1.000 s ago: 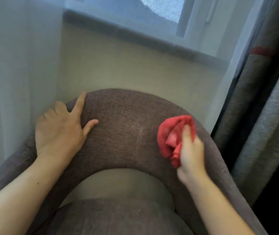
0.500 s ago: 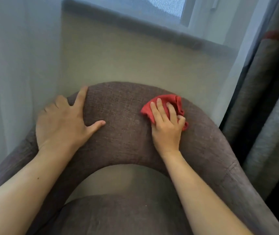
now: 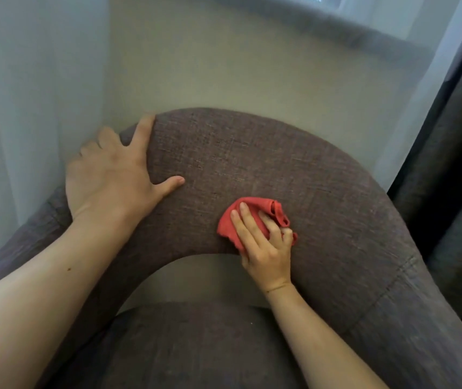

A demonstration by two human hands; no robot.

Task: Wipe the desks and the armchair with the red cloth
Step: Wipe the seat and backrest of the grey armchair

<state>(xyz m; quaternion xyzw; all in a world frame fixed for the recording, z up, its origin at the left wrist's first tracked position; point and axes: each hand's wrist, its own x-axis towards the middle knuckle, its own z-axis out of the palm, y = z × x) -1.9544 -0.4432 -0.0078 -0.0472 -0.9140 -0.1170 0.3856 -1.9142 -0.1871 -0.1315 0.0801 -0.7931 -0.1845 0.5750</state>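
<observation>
The armchair (image 3: pixel 252 153) is covered in brown-grey woven fabric, and its curved backrest arches across the middle of the head view. The red cloth (image 3: pixel 255 211) is bunched on the inner face of the backrest, right of centre. My right hand (image 3: pixel 263 245) presses down on the cloth, fingers curled into its folds. My left hand (image 3: pixel 112 175) lies flat on the left top of the backrest with fingers spread, holding nothing. The seat cushion (image 3: pixel 196 346) shows below the gap under the backrest.
A sheer white curtain (image 3: pixel 28 94) hangs close on the left, touching the chair's side. A beige wall and a grey window sill (image 3: pixel 364 40) lie behind the chair. Dark heavy curtains (image 3: pixel 454 164) hang at the right.
My right hand brought the cloth from the chair's right edge onto the backrest, then drew it down toward the inner lower edge. My left hand stayed in place.
</observation>
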